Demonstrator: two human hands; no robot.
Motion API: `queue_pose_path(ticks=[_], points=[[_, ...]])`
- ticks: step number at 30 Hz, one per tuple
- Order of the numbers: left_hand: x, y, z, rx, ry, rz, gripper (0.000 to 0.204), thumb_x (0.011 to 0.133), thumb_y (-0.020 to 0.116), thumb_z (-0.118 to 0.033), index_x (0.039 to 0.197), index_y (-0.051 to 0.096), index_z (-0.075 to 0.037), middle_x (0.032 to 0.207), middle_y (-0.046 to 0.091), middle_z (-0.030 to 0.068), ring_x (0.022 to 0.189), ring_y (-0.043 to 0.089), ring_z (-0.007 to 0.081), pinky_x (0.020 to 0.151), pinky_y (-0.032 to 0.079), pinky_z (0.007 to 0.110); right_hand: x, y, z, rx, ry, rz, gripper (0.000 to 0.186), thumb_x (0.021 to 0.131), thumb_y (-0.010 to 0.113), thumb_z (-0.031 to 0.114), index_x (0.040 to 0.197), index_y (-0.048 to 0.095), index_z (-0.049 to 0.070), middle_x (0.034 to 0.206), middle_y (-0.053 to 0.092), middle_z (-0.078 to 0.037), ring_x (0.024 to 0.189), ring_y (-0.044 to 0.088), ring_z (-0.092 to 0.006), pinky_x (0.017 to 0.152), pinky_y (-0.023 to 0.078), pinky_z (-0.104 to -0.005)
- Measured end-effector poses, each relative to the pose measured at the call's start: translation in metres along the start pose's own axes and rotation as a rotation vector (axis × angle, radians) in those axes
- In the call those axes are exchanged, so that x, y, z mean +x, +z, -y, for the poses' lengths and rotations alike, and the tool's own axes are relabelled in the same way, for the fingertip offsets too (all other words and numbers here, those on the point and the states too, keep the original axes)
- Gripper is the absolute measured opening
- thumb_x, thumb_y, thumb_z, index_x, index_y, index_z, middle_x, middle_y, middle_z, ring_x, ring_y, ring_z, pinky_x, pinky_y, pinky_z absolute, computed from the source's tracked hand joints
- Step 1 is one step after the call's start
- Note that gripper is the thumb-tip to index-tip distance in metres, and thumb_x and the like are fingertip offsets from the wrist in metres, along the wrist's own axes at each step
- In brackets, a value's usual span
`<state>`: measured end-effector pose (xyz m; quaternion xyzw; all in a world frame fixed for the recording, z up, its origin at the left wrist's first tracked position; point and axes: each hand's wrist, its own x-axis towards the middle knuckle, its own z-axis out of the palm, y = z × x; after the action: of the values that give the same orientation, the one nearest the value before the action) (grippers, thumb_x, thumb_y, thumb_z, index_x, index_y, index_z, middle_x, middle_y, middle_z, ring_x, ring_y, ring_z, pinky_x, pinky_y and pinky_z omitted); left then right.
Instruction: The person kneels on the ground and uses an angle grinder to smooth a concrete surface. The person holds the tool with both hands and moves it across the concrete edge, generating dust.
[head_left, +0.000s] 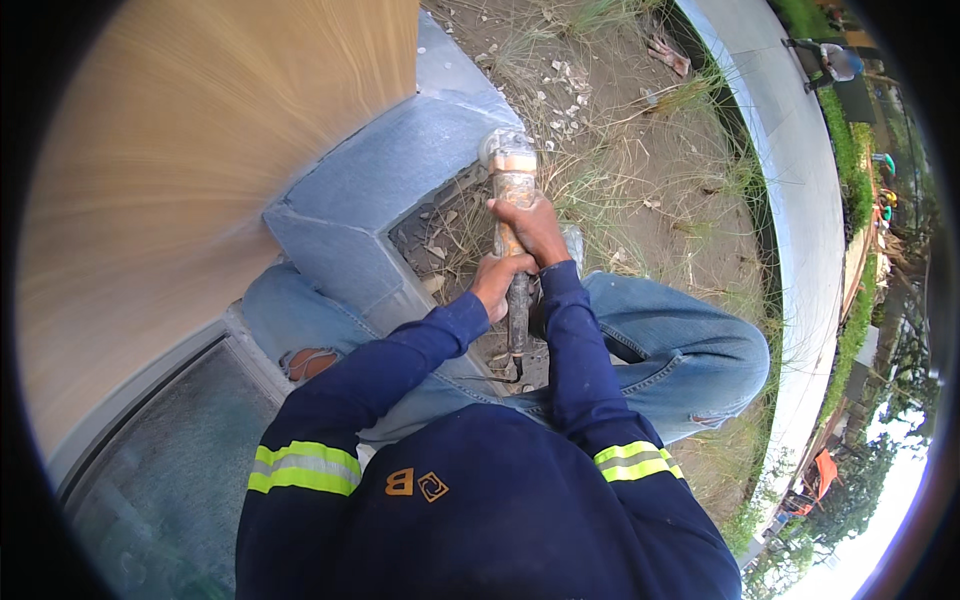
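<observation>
An angle grinder (513,175) with a dusty orange body points away from me, its guarded head against the edge of a grey stone ledge (370,170). My right hand (535,228) grips the body behind the head. Closer to me, my left hand (497,283) is closed around the tool as well, just below the right. A black cord (518,372) leaves the rear end near my lap. My bent legs in torn jeans (690,355) are either side of the tool, and the left knee is by the ledge.
A wood-grain wall (190,150) rises on the left above a glass panel (170,460). Right of the ledge is soil (650,190) with dry grass tufts and pale chips, bordered by a curved concrete path (790,200). Another person (835,65) is farther off at upper right.
</observation>
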<state>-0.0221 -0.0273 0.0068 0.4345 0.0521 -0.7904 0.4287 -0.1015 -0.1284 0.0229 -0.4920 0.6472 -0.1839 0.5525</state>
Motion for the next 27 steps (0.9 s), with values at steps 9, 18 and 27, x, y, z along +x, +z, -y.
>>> queue_pose_path(ticks=[9,18,27], points=[[-0.048,-0.021,0.028,-0.271,0.167,-0.173,0.022,0.079,0.068,0.000,0.100,0.064,0.007,0.086,0.066,0.0107,0.074,0.066,0.0215,0.066,0.053,0.036,-0.025,0.047,-0.008,-0.108,-0.071,0.289,0.075,0.071,0.087,0.044,0.122,0.062,-0.005,0.105,0.074,-0.022,0.094,0.073,-0.0297,0.085,0.056,-0.0396],[0.023,-0.001,0.001,-0.057,0.035,0.046,0.025,0.078,0.070,-0.007,0.100,0.062,0.003,0.080,0.064,0.0106,0.067,0.064,0.0220,0.062,0.054,0.038,0.015,-0.004,0.010,-0.008,-0.027,0.031,0.054,0.074,0.085,0.032,0.107,0.068,-0.007,0.091,0.074,-0.017,0.070,0.072,-0.0217,0.064,0.057,-0.0352],[-0.024,-0.022,0.046,-0.320,0.278,-0.170,0.026,0.077,0.071,-0.006,0.099,0.064,0.007,0.082,0.065,0.0100,0.071,0.065,0.0218,0.065,0.052,0.035,-0.021,0.044,-0.006,-0.156,-0.208,0.289,0.057,0.074,0.086,0.034,0.114,0.070,-0.003,0.097,0.075,-0.015,0.081,0.073,-0.0219,0.073,0.057,-0.0353]])
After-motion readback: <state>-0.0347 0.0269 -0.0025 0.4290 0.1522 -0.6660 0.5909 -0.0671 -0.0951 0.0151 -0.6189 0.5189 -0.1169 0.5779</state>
